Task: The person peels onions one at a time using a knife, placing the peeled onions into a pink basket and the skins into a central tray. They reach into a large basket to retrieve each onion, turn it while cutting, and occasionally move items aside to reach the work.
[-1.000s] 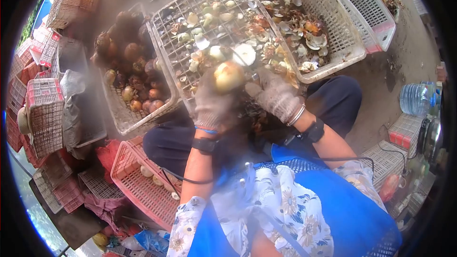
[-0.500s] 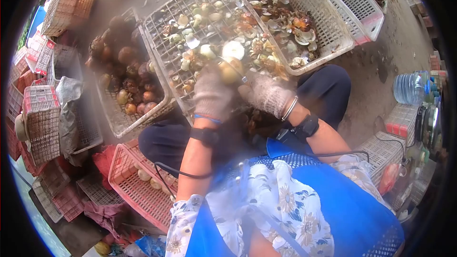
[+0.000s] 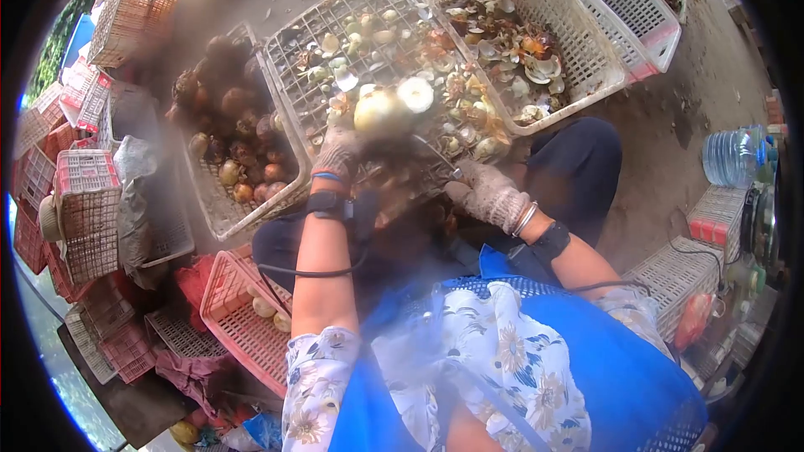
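Note:
My left hand [image 3: 339,151], in a knitted glove, is closed on a pale peeled onion [image 3: 377,113] above the wire rack. My gloved right hand [image 3: 490,194] is closed round the handle end of a small knife [image 3: 439,156], whose thin blade points up and left, apart from the onion. A white cut onion face [image 3: 415,95] shows just right of the held onion. Onion trimmings and skins lie over the wire rack [image 3: 289,46]. Left of it, a crate [image 3: 219,230] holds brown unpeeled onions [image 3: 243,155].
A white crate [image 3: 615,75] with onion skins stands at the upper right. A pink crate [image 3: 243,343] with pale onions is by my left leg. Stacked crates [image 3: 88,209] line the left side. Water bottles [image 3: 724,157] stand at the right.
My left hand has moved left with the onion, away from the blade. My right hand has drawn slightly right and down with the knife. The whole view has shifted a little.

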Demonstrator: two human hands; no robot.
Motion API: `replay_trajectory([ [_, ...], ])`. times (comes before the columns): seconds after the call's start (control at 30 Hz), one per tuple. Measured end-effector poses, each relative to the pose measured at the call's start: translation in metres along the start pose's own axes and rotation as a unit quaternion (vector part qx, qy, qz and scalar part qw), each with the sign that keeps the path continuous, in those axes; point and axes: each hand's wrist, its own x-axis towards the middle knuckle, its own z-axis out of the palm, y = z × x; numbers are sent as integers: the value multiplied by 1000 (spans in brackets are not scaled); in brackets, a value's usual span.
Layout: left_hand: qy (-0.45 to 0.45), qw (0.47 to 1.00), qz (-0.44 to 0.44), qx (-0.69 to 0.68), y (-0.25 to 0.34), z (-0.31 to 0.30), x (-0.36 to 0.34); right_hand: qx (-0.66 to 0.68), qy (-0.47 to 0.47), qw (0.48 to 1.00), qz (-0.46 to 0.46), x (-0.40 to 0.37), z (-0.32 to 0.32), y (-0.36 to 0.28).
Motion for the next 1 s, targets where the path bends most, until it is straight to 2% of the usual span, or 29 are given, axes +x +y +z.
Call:
replay_trajectory([
  [0.03,20,989,25,144,0,-7,1,-57,26,998,-10,-3,-11,-13],
  [0.07,40,957,46,285,0,-12,3,-1,70,997,-38,2,-9,-1],
  [0.1,52,988,45,135,-2,-11,14,-37,85,993,-69,5,-17,-3],
  [0.13,53,989,43,135,0,-3,8,-72,100,987,-100,7,-27,-11],
  [0.17,64,979,64,180,5,8,-2,-72,100,987,-99,12,-30,-13],
  [0.23,73,968,85,224,8,11,-4,-193,126,957,-176,24,-32,-21],
  [0.3,21,944,157,289,0,-3,3,-233,91,955,-159,26,-36,-43],
  [0.33,23,945,156,286,-5,-11,11,-274,59,949,-142,27,-37,-50],
  [0.37,22,939,175,295,-9,-18,20,-268,104,936,-202,33,-30,-43],
  [0.43,22,933,192,303,-10,-26,30,-293,97,934,-179,38,-27,-44],
  [0.5,40,887,181,424,-6,-27,32,-318,92,931,-156,41,-25,-46],
  [0.53,40,887,180,423,-3,-22,27,-324,98,927,-160,44,-26,-46],
  [0.6,40,936,131,325,1,-9,15,-329,104,924,-163,47,-24,-47],
  [0.67,26,936,149,318,-10,-23,28,-389,188,890,-144,49,-21,-49],
  [0.7,13,935,168,312,-16,-32,36,-318,168,925,-121,58,-18,-41],
  [0.73,14,935,167,311,-14,-30,32,-319,168,925,-121,63,-15,-37],
  [0.8,42,861,206,463,-10,-25,23,-132,179,974,-50,71,-9,-29],
  [0.87,38,852,236,465,-24,-32,16,-221,201,951,-83,110,-7,49],
  [0.9,35,841,268,469,-28,-33,13,48,160,985,-34,97,-14,31],
  [0.93,34,855,290,429,-33,-31,5,51,161,985,-33,98,-10,42],
  [1.0,67,902,220,366,-36,-14,-16,36,137,974,-178,101,-7,75],
])
